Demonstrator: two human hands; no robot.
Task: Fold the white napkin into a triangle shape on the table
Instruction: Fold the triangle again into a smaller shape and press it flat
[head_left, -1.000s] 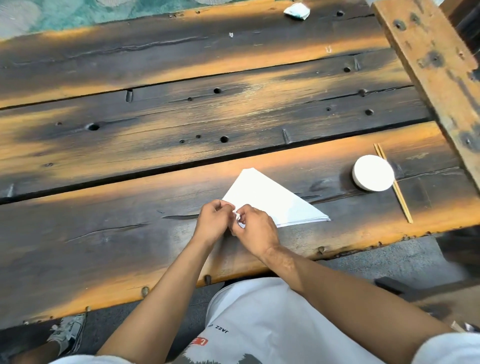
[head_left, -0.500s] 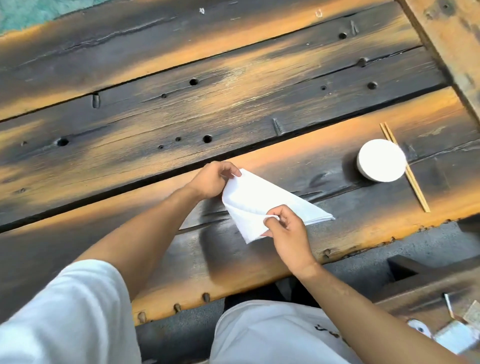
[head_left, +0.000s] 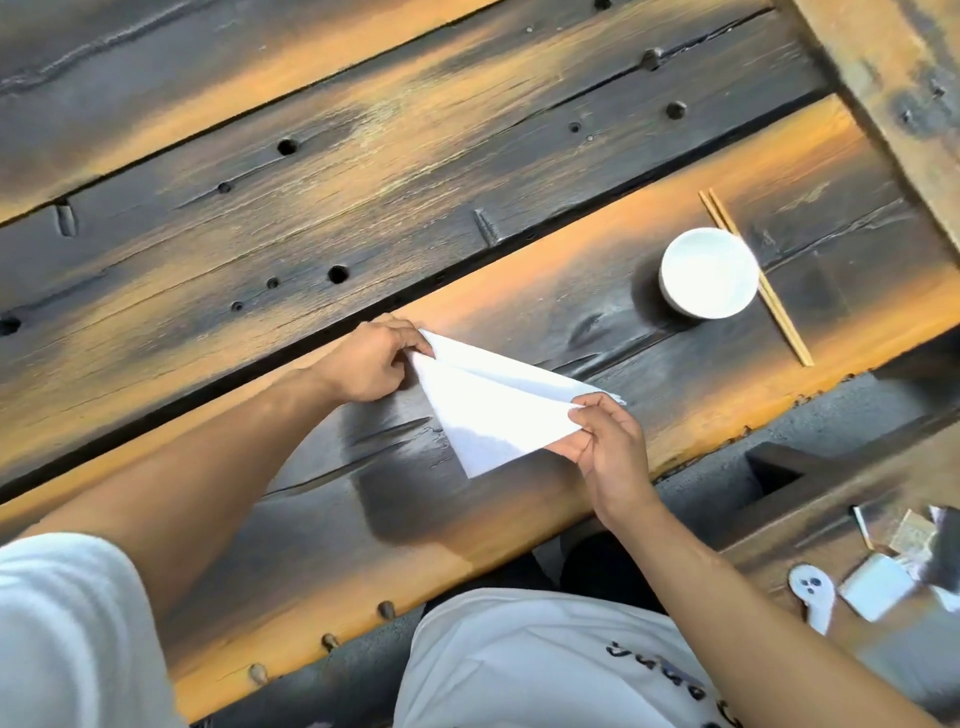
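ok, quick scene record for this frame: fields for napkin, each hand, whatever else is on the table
napkin: white napkin, folded, triangular, top flap partly lifted, held over the table
left hand: left hand pinches the napkin's far-left corner
right hand: right hand pinches the right corner, near the table's front edge
bowl: white bowl, upright, looks empty, right of the napkin, apart from it
chopsticks: chopsticks, a pair lying flat beside the bowl on its right
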